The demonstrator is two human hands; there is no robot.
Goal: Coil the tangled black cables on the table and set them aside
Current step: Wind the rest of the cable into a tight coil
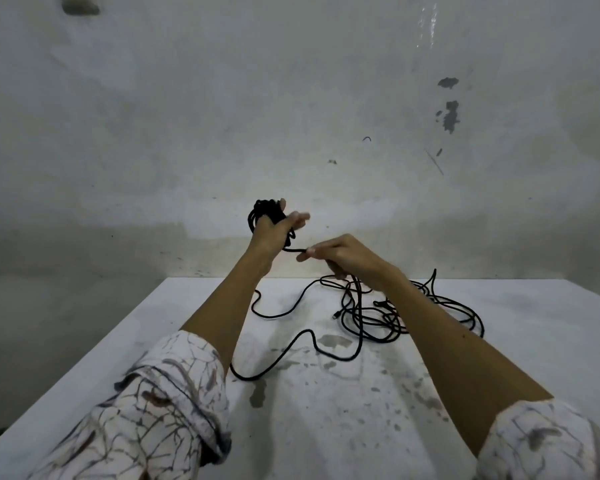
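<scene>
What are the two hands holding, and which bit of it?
The left hand grips a wound black coil; the right hand pinches the cable strand running out of it.

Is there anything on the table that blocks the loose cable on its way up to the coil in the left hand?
Nothing visible blocks it. The right hand feeds the cable straight to the coil on the left hand. Only the cable's own tangle on the table might snag.

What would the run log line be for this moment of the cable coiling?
step: coiling | left hand: holds black cable coil | right hand: pinches cable strand | tangled black cables: on stained white table
</scene>
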